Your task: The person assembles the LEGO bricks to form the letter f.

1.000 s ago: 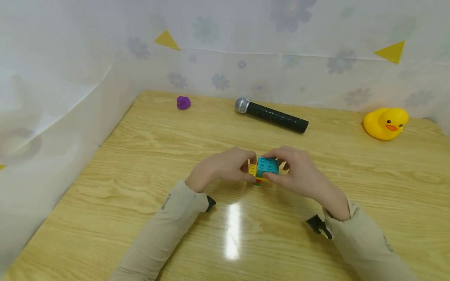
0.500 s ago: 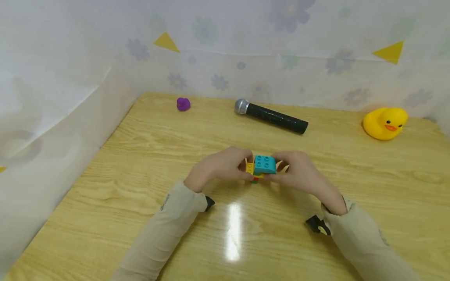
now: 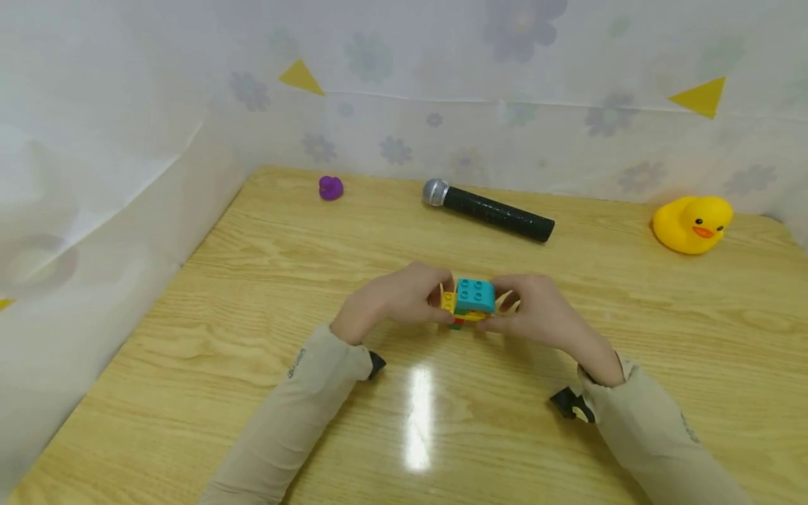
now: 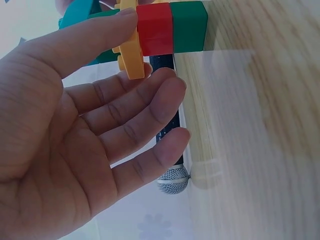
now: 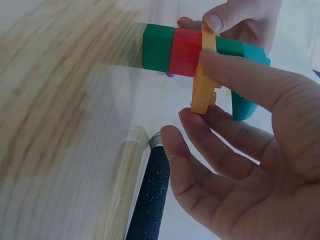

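A small stack of toy building blocks stands on the table between both hands. From the bottom it goes green block (image 4: 188, 26), red block (image 4: 154, 29), yellow plate (image 5: 201, 96), another green block (image 5: 229, 46), then a teal block (image 3: 476, 297) with a curved side and several studs on top. My left hand (image 3: 404, 294) pinches the left end of the yellow plate between thumb and index finger. On the other side, my right hand (image 3: 536, 308) pinches the plate's right end, its remaining fingers loosely bent in the right wrist view.
Behind the hands a black microphone (image 3: 495, 213) with a silver head lies on the wooden table (image 3: 252, 315). A purple toy duck (image 3: 331, 188) sits at the back left, a big yellow rubber duck (image 3: 691, 226) at the back right. A flowered white curtain (image 3: 404, 63) hangs behind.
The block stack has shifted slightly left and turned a little. My right hand's fingers have slid off the teal block, down to the yellow plate. The left hand has barely moved.
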